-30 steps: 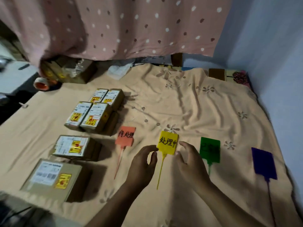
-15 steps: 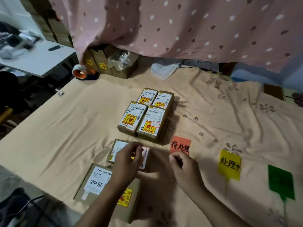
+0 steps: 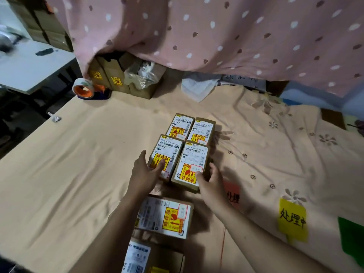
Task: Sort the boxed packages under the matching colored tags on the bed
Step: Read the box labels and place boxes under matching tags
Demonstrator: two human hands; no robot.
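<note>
Four brown boxes with white labels and yellow stickers stand in a two-by-two block on the peach bedsheet [image 3: 78,174]. My left hand [image 3: 144,174] grips the near left corner of the front-left box [image 3: 168,149], fingers on its label. My right hand [image 3: 210,182] grips the near right corner of the front-right box [image 3: 194,160]. Behind them are the back-left box [image 3: 180,125] and back-right box [image 3: 202,131]. Two more boxes lie nearer me, one [image 3: 165,215] between my forearms and one [image 3: 141,257] at the bottom edge. An orange tag [image 3: 233,194] is partly hidden by my right arm; a yellow tag [image 3: 292,219] and green tag [image 3: 352,237] lie to its right.
A tape roll [image 3: 84,89] and cardboard cartons [image 3: 118,79] with a plastic bag sit at the bed's far left corner. A pink dotted curtain [image 3: 197,26] hangs over the far edge. A white cloth [image 3: 197,87] lies beneath it. A white table [image 3: 29,66] stands left of the bed.
Both hands have moved forward from the nearer box and the orange tag onto the front two boxes of the block. My view has swung left and closer.
</note>
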